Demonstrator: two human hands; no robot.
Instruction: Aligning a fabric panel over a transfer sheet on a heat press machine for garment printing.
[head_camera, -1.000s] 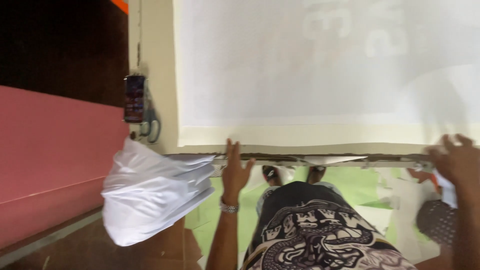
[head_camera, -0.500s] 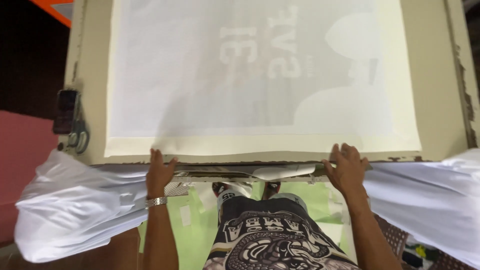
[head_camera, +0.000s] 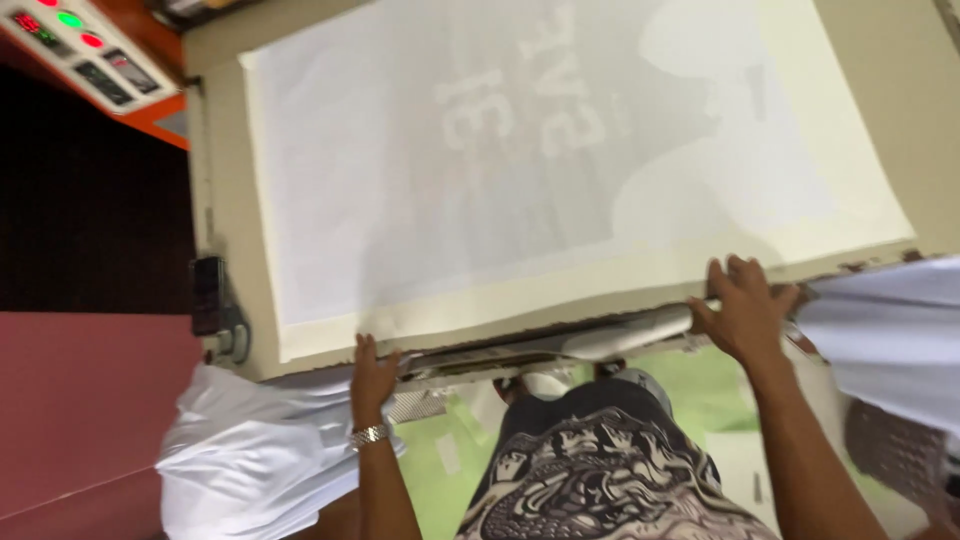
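Observation:
A large printing screen frame (head_camera: 230, 330) with pale mesh and a faint reversed design lies flat in front of me. My left hand (head_camera: 372, 377), with a metal bracelet at the wrist, grips the frame's near edge at the lower left. My right hand (head_camera: 742, 310) holds the same near edge further right, fingers spread over the rim. White cloth (head_camera: 250, 460) hangs below the frame by my left hand, and more white cloth (head_camera: 890, 330) bunches just right of my right hand.
An orange control panel (head_camera: 85, 55) with red and green lights sits at the top left. A black clamp (head_camera: 210, 305) is fixed on the frame's left side. A dark red surface (head_camera: 80, 410) lies at the left. Green floor (head_camera: 700, 390) shows below the frame.
The view has tilted and swung right to left across the frame. My right hand came fully into view on the near edge. Both hands stay on the frame's edge.

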